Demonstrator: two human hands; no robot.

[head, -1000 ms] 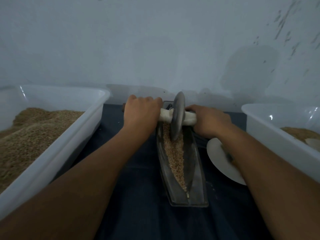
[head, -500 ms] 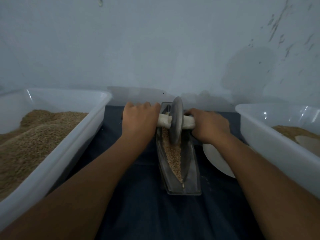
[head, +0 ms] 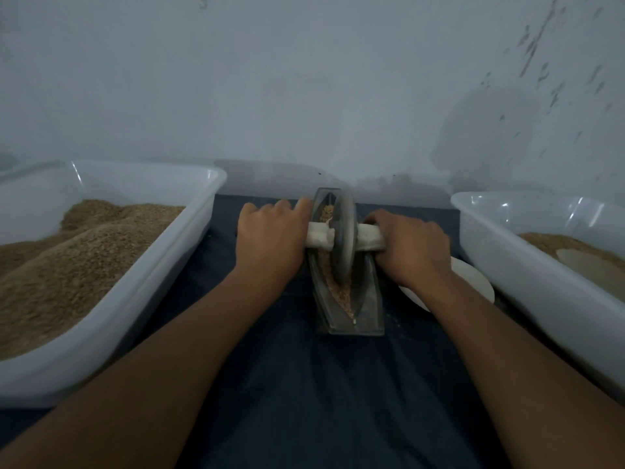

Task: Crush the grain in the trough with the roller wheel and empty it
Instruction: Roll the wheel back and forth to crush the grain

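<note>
Head view: your left hand (head: 269, 243) and right hand (head: 411, 250) each curl tight around the white-wrapped axle of the roller wheel (head: 343, 238), which stands upright in the grain-filled trough (head: 368, 313) on the dark surface (head: 304, 394) between two white tubs

- Legible text, labels, brands, numbers, signs: none readable on any surface in view.
</note>
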